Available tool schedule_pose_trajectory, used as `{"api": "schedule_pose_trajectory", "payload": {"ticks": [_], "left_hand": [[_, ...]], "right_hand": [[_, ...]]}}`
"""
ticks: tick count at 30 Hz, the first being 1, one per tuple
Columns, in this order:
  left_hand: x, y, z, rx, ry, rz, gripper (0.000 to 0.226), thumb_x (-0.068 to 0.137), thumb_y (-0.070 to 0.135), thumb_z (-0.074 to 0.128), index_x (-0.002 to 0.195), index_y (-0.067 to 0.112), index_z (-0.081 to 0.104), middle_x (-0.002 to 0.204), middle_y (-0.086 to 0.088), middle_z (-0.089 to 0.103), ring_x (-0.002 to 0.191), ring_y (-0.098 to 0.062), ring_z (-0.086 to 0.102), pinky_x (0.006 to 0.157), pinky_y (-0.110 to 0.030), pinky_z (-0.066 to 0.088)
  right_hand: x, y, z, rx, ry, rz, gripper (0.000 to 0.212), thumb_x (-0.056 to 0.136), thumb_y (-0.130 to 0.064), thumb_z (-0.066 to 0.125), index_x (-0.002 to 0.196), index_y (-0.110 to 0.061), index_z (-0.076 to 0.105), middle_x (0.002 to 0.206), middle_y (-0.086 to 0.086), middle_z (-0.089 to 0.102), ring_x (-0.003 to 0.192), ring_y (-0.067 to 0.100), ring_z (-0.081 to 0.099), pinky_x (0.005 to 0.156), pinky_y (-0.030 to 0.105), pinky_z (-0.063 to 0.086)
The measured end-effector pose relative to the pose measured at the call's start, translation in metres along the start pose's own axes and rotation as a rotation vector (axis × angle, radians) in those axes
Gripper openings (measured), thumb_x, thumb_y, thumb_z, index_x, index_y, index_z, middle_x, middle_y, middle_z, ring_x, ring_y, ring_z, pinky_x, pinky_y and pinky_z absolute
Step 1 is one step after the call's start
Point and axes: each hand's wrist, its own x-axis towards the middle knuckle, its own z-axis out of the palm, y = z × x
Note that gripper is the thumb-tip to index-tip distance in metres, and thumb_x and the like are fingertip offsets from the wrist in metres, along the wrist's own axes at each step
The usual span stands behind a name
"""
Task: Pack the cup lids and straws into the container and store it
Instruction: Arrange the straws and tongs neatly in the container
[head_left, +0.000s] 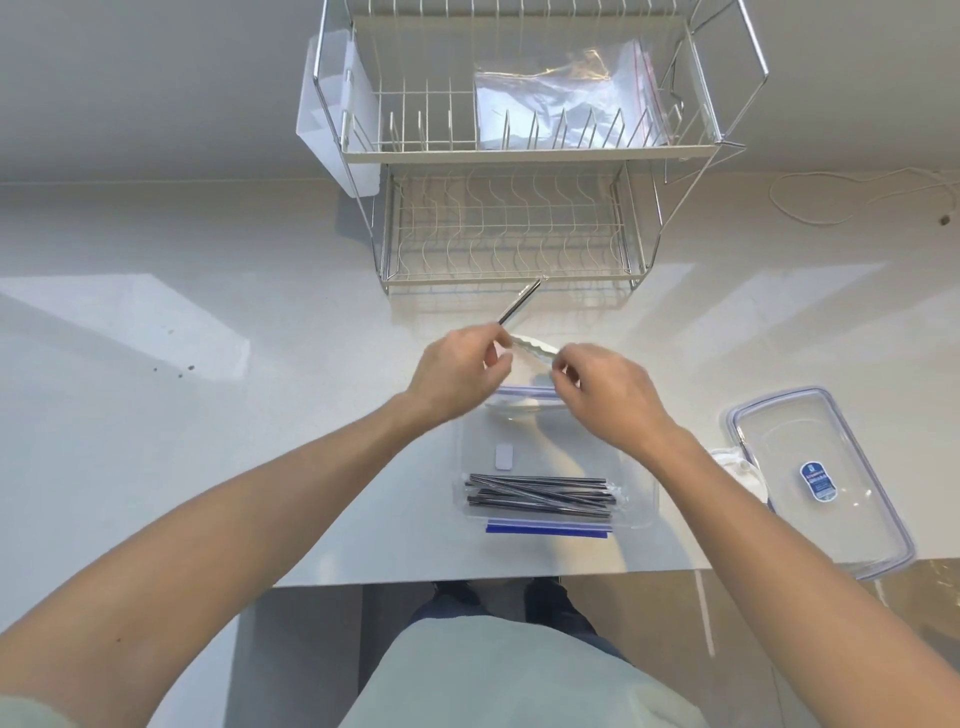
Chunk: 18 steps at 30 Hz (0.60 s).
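My left hand (457, 374) pinches one end of a dark straw (519, 304) that points up and away toward the rack. My right hand (608, 395) pinches a pale, wavy-edged clear piece (532, 347) between the two hands; blur hides what it is. Both hands hover over the far end of a clear rectangular container (641, 499). A bundle of several dark straws (540, 494) lies across its near end. Something clear and rounded (514, 408) shows under my hands. The container's lid (841, 519), with a blue label, lies to the right. A white object (740, 470) peeks out beside that lid.
A two-tier wire dish rack (519, 218) stands at the back, with a clear zip bag (561, 104) on its upper shelf and a white plastic holder (332, 119) on its left side. A blue zip strip (548, 528) lies at the container's near edge. The table's front edge (415, 582) is close.
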Motion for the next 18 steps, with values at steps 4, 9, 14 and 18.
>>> {"api": "schedule_pose_trajectory", "payload": {"ticks": [4,9,14,18], "left_hand": [[0.038,-0.027,-0.005,-0.056,-0.089,-0.26,0.04,0.09,0.029,0.062,0.128,0.017,0.059,0.118,-0.003,0.065,0.102,-0.023,0.063,0.086,-0.031,0.045],[0.057,-0.051,0.008,0.008,-0.323,-0.329,0.062,0.09,0.028,0.067,0.146,0.012,0.047,0.147,-0.01,0.052,0.134,-0.026,0.051,0.105,-0.035,0.044],[0.06,-0.061,0.023,0.014,-0.385,-0.364,0.055,0.091,0.025,0.069,0.142,0.012,0.053,0.137,-0.012,0.056,0.122,-0.028,0.057,0.102,-0.038,0.047],[0.058,-0.063,0.028,0.046,-0.36,-0.343,0.033,0.092,0.017,0.062,0.125,0.014,0.064,0.119,-0.008,0.066,0.111,-0.028,0.062,0.091,-0.037,0.051]], "right_hand": [[0.056,-0.009,-0.007,-0.072,-0.005,-0.086,0.027,0.103,-0.021,0.051,0.126,-0.015,0.063,0.126,0.004,0.065,0.108,0.033,0.065,0.08,0.043,0.052],[0.115,-0.012,0.008,-0.128,-0.188,-0.092,0.043,0.1,-0.007,0.045,0.14,-0.017,0.056,0.141,0.002,0.057,0.119,0.032,0.06,0.09,0.042,0.051],[0.145,-0.009,0.03,-0.201,-0.39,-0.057,0.049,0.094,-0.001,0.048,0.14,-0.016,0.054,0.143,0.004,0.054,0.119,0.036,0.059,0.092,0.043,0.051],[0.149,-0.002,0.037,-0.264,-0.454,0.008,0.039,0.096,-0.003,0.048,0.134,-0.009,0.057,0.133,0.013,0.058,0.116,0.037,0.06,0.092,0.042,0.051]]}}
